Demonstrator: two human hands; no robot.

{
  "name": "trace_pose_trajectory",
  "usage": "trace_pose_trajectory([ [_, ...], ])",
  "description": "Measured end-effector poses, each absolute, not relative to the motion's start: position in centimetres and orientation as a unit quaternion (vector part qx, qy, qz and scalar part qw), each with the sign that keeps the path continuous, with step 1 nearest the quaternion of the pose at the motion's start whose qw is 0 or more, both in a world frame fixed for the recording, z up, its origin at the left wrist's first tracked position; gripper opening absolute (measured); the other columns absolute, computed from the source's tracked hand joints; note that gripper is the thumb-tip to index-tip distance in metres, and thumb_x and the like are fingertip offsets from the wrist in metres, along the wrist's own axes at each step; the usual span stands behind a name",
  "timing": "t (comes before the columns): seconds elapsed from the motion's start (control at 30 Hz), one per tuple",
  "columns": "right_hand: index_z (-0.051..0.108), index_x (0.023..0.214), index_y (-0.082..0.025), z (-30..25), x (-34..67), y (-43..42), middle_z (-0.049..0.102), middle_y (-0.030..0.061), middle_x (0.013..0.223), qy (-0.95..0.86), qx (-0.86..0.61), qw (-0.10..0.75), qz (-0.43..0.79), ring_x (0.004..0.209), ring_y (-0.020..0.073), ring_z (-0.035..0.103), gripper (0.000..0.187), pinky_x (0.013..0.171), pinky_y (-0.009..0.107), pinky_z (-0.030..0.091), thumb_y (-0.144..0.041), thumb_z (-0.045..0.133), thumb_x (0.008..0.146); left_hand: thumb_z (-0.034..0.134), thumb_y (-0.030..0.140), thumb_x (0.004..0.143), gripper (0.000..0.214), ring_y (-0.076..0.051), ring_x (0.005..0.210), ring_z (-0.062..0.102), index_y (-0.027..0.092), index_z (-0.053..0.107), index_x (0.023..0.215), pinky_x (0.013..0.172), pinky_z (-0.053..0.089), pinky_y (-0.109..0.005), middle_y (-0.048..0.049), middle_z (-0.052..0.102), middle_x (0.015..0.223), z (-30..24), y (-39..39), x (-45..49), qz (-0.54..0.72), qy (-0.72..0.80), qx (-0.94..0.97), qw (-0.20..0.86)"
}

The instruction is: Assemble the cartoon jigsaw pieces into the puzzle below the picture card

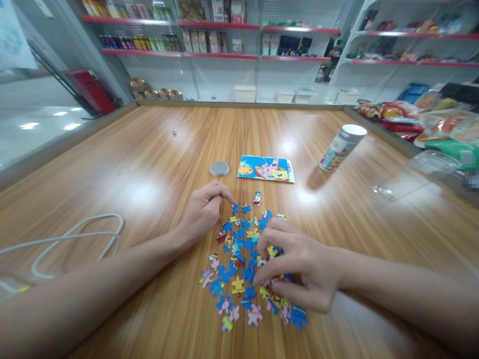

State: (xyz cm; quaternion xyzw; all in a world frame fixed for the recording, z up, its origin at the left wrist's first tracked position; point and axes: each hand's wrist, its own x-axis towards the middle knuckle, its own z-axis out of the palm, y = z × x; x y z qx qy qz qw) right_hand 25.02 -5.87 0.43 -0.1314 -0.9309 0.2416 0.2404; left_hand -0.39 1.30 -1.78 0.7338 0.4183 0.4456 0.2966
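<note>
Loose jigsaw puzzle pieces (pixel 238 285), mostly blue with some yellow and pink, lie in a spread heap on the wooden table. At the far edge of the heap, my left hand (pixel 207 204) is closed, its index fingertip pressed on a small blue puzzle piece (pixel 235 208). Another blue piece (pixel 246 209) lies just right of that one. Two pieces that look joined (pixel 257 198) show a cartoon face a little farther off. Over the right side of the heap hovers my right hand (pixel 295 264), open with fingers apart and curved, hiding some pieces beneath.
Beyond the heap lie a cartoon picture card (pixel 265 169) and a round metal lid (pixel 219 169). A cardboard tube (pixel 341 148) stands at the right. A white cable (pixel 77 234) loops on the left. Packaged goods (pixel 396 117) sit past the table's right edge.
</note>
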Motion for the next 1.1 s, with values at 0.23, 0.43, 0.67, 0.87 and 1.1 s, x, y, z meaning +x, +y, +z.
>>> trace_pose_trajectory([
  [0.23,0.074,0.102,-0.019,0.13,25.11,-5.71,0.062,0.0103,0.113,-0.916,-0.202,0.289,0.190,0.099,0.0247,0.052,0.021,0.088,0.046,0.040,-0.021,0.060,0.087,0.037,0.001,0.081,0.034,-0.014,0.088,0.062,0.017,0.065,0.070,0.086,0.046,-0.029,-0.0016,0.065,0.085,-2.00,1.40,-0.53,0.477,0.389,0.732,0.294],
  [0.43,0.073,0.105,-0.020,0.00,25.15,-5.43,0.064,0.0090,0.121,-0.915,-0.213,0.279,0.196,0.105,0.0253,0.054,0.023,0.091,0.047,0.040,-0.020,0.060,0.086,0.037,-0.001,0.078,0.034,-0.014,0.089,0.063,0.017,0.065,0.071,0.085,0.047,-0.030,-0.0017,0.067,0.087,-1.96,1.30,-0.54,0.475,0.368,0.737,0.310],
  [0.67,0.073,0.096,-0.019,0.04,25.09,-5.31,0.070,0.0070,0.111,-0.904,-0.215,0.308,0.202,0.099,0.0239,0.055,0.019,0.089,0.046,0.041,-0.015,0.058,0.084,0.037,-0.001,0.077,0.036,-0.016,0.088,0.063,0.017,0.067,0.071,0.086,0.049,-0.032,-0.0034,0.066,0.085,-2.01,1.21,-0.56,0.464,0.348,0.754,0.308],
  [0.87,0.072,0.098,-0.019,-0.11,25.03,-5.20,0.073,0.0063,0.106,-0.909,-0.201,0.307,0.200,0.098,0.0228,0.057,0.020,0.090,0.046,0.043,-0.013,0.057,0.086,0.037,0.000,0.080,0.036,-0.016,0.088,0.063,0.018,0.067,0.072,0.086,0.050,-0.033,-0.0040,0.067,0.085,-2.00,1.19,-0.50,0.455,0.346,0.759,0.313],
  [1.1,0.070,0.102,-0.019,-0.39,24.86,-5.24,0.075,0.0034,0.103,-0.909,-0.181,0.319,0.199,0.095,0.0205,0.060,0.023,0.091,0.044,0.044,-0.007,0.058,0.086,0.037,0.000,0.081,0.036,-0.016,0.086,0.063,0.018,0.067,0.070,0.085,0.051,-0.033,-0.0045,0.067,0.082,-1.76,1.08,-0.41,0.449,0.334,0.774,0.297],
])
